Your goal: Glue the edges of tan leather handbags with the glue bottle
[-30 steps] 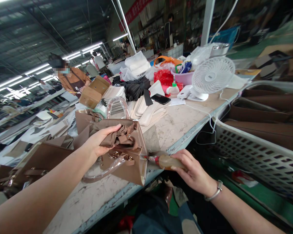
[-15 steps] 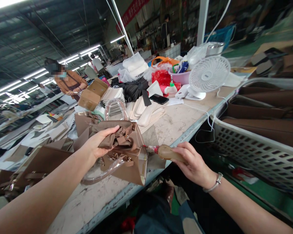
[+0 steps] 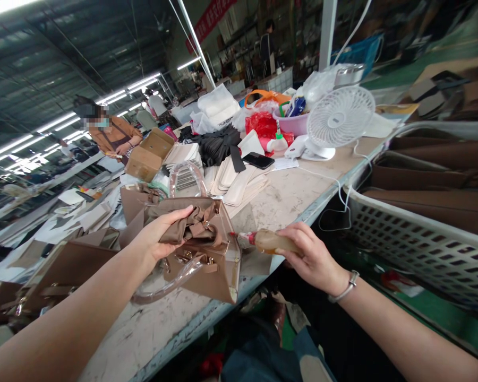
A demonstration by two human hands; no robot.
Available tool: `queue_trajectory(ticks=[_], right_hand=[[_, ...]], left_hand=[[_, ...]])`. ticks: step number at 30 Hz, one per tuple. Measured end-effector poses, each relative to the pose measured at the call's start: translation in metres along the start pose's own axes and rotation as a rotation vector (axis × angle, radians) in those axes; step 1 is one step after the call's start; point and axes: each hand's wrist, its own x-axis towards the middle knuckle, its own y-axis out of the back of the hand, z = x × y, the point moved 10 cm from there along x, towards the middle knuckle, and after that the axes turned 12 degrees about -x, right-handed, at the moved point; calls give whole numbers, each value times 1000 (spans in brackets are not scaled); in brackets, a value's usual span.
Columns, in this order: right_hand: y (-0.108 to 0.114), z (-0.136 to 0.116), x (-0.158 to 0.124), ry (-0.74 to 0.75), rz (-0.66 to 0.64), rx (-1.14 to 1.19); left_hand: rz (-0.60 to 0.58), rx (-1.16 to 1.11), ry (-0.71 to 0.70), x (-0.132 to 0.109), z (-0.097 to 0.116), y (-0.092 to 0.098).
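Observation:
A brown handbag (image 3: 207,278) with plastic-wrapped handles lies tilted on the worktable (image 3: 287,185). My left hand (image 3: 163,233) is closed on the bag's top, thumb over the bunched brown lining. In my right hand (image 3: 308,257) is an amber squeeze bottle (image 3: 269,242), held level with its red-and-white nozzle pointing left. The nozzle tip is at the upper side edge of the bag; whether it touches is too small to tell. The fingers of my left hand behind the lining are hidden.
Behind the bag lie stacked pale panels (image 3: 239,188), a black phone (image 3: 258,160) and a white fan (image 3: 338,122). A white crate (image 3: 406,239) of brown pieces stands at the right. More brown bags (image 3: 71,265) lie left. A co-worker (image 3: 113,132) stands across the tables.
My right hand has moved slightly left and up with the bottle, bringing the nozzle tip from the bag's side edge a little further over it. My left hand and the bag stay nearly still.

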Motion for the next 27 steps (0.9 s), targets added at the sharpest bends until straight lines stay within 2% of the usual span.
queue_trajectory(ticks=[5, 9, 12, 15, 18, 23, 27], right_hand=[[2, 0, 5, 13, 14, 2], [-14, 0, -12, 7, -111, 21], [-21, 1, -19, -5, -161, 18], [-11, 2, -8, -13, -72, 15], [3, 0, 9, 8, 25, 0], [18, -7, 31, 41, 108, -31], [24, -9, 35, 49, 156, -35]], left_hand=[[-34, -8, 11, -3, -1, -6], [18, -1, -22, -3, 2, -2], [-36, -2, 0, -1, 0, -6], [-55, -3, 10, -2, -1, -10], [3, 1, 2, -7, 0, -9], [55, -5, 2, -13, 0, -8], [4, 1, 11, -7, 0, -6]])
